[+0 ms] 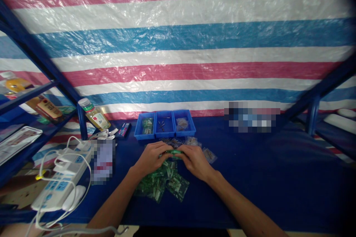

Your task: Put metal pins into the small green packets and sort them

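Observation:
My left hand and my right hand meet above the middle of the blue table, fingers closed on a small green plastic bag stretched between them. The fingers hide part of it. Below lies a heap of greenish clear bags with small pieces inside, and one flatter bag rests at its right. Just beyond my fingertips is a pile of small dark metal pieces. Near my right hand are two small clear bags, one at the back and one to the right.
Behind the hands stand three joined blue bins, holding green bags, thin dark pieces and clear bags. Leftward are a power strip with tangled white cables, a jar and a small blue box. Blue frame posts flank the table.

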